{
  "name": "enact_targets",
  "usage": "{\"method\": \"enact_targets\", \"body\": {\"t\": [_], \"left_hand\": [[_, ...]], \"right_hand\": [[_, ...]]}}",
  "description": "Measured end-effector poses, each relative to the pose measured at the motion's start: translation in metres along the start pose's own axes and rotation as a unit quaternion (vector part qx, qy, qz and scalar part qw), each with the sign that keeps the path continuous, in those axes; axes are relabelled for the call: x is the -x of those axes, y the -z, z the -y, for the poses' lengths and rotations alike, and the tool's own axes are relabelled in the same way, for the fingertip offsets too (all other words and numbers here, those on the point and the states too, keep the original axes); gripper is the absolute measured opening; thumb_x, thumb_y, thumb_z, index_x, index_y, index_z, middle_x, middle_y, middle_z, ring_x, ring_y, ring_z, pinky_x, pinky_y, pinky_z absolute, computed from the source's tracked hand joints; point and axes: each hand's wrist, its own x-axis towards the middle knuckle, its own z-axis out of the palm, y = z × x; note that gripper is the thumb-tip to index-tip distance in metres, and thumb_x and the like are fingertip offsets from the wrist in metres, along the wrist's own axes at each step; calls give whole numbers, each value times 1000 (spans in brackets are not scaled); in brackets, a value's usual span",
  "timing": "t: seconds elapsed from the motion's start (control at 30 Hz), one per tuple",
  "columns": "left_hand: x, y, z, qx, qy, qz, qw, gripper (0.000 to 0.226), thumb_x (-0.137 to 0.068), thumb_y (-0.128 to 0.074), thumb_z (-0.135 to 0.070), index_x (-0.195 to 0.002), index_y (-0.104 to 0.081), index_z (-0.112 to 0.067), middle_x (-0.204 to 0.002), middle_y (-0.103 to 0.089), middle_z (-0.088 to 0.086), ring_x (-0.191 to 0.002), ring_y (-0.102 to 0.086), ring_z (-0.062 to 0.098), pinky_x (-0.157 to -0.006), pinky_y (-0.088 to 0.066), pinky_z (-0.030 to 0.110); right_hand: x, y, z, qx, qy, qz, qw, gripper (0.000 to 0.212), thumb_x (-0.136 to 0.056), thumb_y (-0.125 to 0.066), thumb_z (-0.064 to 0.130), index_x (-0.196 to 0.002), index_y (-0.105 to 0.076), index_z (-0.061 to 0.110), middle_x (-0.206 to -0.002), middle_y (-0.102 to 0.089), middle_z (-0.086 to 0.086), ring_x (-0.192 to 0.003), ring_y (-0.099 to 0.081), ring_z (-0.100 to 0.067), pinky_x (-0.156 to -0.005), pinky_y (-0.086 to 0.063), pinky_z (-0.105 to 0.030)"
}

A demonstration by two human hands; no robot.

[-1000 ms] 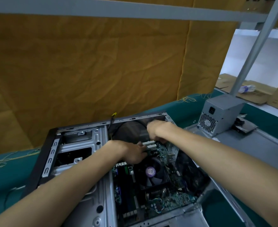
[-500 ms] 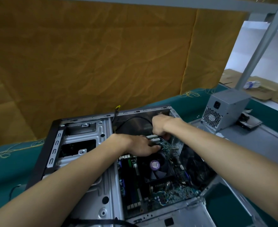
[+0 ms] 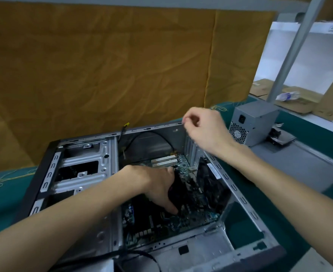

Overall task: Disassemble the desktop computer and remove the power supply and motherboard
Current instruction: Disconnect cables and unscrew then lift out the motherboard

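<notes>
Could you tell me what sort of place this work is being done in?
Probably a makeshift repair or teardown workbench: an open computer case lies on green table cloth, a removed power supply stands beside it, and flattened cardboard lies behind.

An ochre cloth (image 3: 106,75), creased and seamed, hung across the back from nine to one o'clock, under a grey horizontal bar (image 3: 142,1) at twelve. A teal cloth (image 3: 0,195) covered the table, with loose yellow thread (image 3: 2,178) lying on it at nine o'clock. At two o'clock a slanted grey metal post (image 3: 291,50) rose toward the top edge. Behind it stood a white wall or shelf (image 3: 303,55), and flattened brown cardboard (image 3: 299,97) lay at its foot, with a crumpled plastic bottle (image 3: 288,95) on it. The light was dim and even.
</notes>
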Motion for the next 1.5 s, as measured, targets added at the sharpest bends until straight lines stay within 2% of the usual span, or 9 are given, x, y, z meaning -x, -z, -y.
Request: {"method": "enact_targets", "body": {"t": [0.07,0.13,0.2,0.3,0.43,0.73,0.93,1.23,1.5], "left_hand": [[0,-3,-5,4,14,-12,1000,121,-81,-69,-69,-160,-1,-8,-164,-27,7,-141,-42,27,-98,-41,30],[1,-2,-10,15,34,-4,999,123,-81,-71,-66,-160,4,-8,-166,-22,6,-144,-38,27,-103,-41,32],[2,-1,-14,25,55,0,998,126,-81,-73,-65,-160,7,-8,-168,-17,6,-148,-33,27,-112,-41,37],[3,-3,-18,74,98,4,992,124,-81,-74,-59,-161,9,-14,-170,-7,7,-151,-26,29,-117,-37,42],[10,-9,-23,216,161,-1,963,116,-75,-68,-59,-161,5,-32,-169,-6,6,-150,-25,32,-115,-37,44],[9,-17,-64,322,320,-79,887,118,-70,-63,-83,-160,-5,-35,-161,-27,15,-143,-37,37,-106,-48,49],[5,-27,-75,295,345,-160,877,107,-77,-62,-78,-159,-15,-27,-148,-49,12,-137,-44,35,-107,-44,44],[0,-34,-68,287,356,-200,867,107,-62,-65,-84,-150,-29,-34,-133,-60,3,-124,-55,29,-84,-46,36],[19,-34,-45,325,252,-161,897,117,-49,-83,-77,-146,-33,-35,-121,-57,-9,-117,-56,18,-100,-48,35]], "right_hand": [[14,10,-16,-3,-89,-22,996,31,-95,-66,42,-113,-64,17,-96,-62,6,-81,-58,-4,-72,-43,-24],[24,16,-30,-8,-203,116,972,79,-85,-57,78,-135,-52,16,-125,-57,1,-112,-58,-19,-94,-45,-39],[33,19,-35,-49,-277,259,924,96,-71,-45,97,-133,-56,25,-133,-53,4,-125,-54,-21,-106,-38,-46],[47,20,-44,-191,-335,385,839,89,-75,-50,92,-152,-36,50,-161,-38,0,-137,-51,-26,-115,-38,-54],[62,25,-56,-265,-362,480,754,86,-74,-57,89,-140,-44,35,-131,-66,-21,-119,-66,-42,-105,-48,-61],[73,33,-50,-275,-350,471,761,91,-82,-51,84,-148,-40,23,-110,-67,-19,-80,-72,-34,-90,-58,-53],[78,29,-52,-288,-366,456,758,98,-77,-58,84,-147,-47,15,-134,-62,-23,-112,-67,-41,-102,-50,-59],[79,22,-61,-319,-377,428,757,95,-71,-64,81,-144,-46,23,-131,-62,-22,-108,-69,-42,-94,-56,-60],[78,18,-64,-316,-373,420,764,97,-65,-66,83,-142,-50,25,-135,-60,-21,-110,-68,-42,-90,-58,-59]]}}
